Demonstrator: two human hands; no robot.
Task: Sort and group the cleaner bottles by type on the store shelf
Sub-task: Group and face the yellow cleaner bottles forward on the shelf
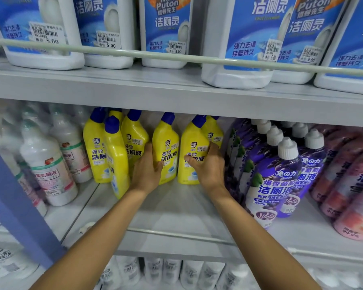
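Observation:
Several yellow cleaner bottles with blue caps stand on the middle shelf [176, 208]. My left hand [148, 170] grips one yellow bottle [167, 143] from its left side. My right hand [208, 164] grips the neighbouring yellow bottle [194, 141] from its right side, thumb across its label. Both bottles stand upright on the shelf. More yellow bottles [105, 147] are grouped to the left, one nearer bottle [117, 160] turned sideways. Another yellow bottle [215, 130] stands behind my right hand.
White bottles with red-green labels [48, 168] fill the shelf's left. Purple bottles with white caps [277, 176] and pink bottles [348, 181] crowd the right. Big white-blue jugs [245, 38] sit on the upper shelf behind a rail [134, 53]. A blue post [19, 197] stands at left.

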